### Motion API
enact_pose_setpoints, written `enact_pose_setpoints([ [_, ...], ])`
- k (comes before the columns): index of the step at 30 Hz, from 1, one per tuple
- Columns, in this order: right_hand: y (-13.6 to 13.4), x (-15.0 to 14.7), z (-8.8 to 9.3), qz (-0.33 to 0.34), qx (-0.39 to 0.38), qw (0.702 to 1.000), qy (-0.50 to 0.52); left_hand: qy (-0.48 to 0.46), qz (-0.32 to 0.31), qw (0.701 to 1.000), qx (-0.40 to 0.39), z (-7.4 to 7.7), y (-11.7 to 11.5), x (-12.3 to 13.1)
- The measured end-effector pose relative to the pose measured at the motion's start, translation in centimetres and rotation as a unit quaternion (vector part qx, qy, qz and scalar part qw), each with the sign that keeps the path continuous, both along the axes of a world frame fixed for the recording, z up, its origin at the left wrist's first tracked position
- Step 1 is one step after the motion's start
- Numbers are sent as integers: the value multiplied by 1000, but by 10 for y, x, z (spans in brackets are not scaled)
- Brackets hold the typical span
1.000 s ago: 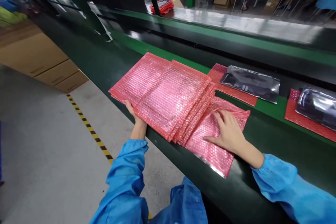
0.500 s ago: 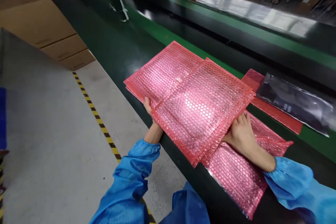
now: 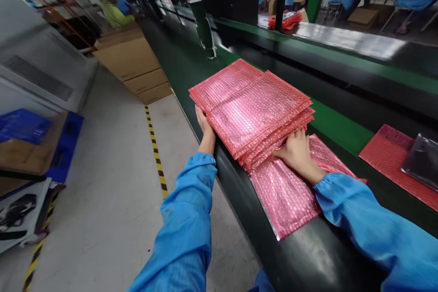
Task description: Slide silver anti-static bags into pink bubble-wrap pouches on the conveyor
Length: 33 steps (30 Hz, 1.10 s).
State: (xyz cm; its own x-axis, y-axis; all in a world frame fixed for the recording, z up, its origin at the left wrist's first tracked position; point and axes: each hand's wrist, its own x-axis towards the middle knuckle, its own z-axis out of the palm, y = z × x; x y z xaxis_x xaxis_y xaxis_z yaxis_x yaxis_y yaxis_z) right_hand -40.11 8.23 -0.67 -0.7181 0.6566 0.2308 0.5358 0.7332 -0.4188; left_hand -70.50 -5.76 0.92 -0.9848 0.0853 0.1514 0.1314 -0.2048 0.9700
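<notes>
Several pink bubble-wrap bags lie as one fanned stack [image 3: 253,109] between my two grips, its long axis running from the left hand [image 3: 205,127] away to the right. The left grip sits at the stack's near-left corner with its fingertips hidden, so I cannot tell if it pinches. My right hand [image 3: 297,153] lies spread flat, fingertips tucked at the stack's near-right edge, resting on a single bag [image 3: 284,196] on the dark surface [image 3: 308,255]. Well beyond the right grip, a red bag [image 3: 383,155] carries a dark pouch [image 3: 422,159].

Pink bubble bags [image 3: 255,105], green belt [image 3: 337,123]
</notes>
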Motion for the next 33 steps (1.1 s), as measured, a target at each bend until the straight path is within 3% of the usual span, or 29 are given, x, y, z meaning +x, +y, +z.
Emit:
enact_pose_setpoints([
  [4, 9, -66, 4, -6, -13, 1000, -10, -62, 66, 996, 12, -6, -11, -12],
  [14, 19, -203, 27, -3, -17, 999, -48, -43, 70, 996, -16, -18, -15, -9],
  [21, 22, -254, 32, 2, -20, 999, -48, 121, 33, 980, -157, -17, -13, 5],
  [24, 18, -249, 38, 21, 10, 999, -40, 153, 7, 959, -238, -9, -7, 6],
  [27, 10, -214, 41, 81, 63, 995, -13, 168, -33, 931, -324, 1, -2, 3],
  [30, 7, -146, 36, 148, 109, 983, 9, 165, -34, 908, -384, 9, 2, -1],
  [33, 20, -55, 28, 134, 127, 983, 17, 139, 6, 882, -451, 15, 8, -8],
])
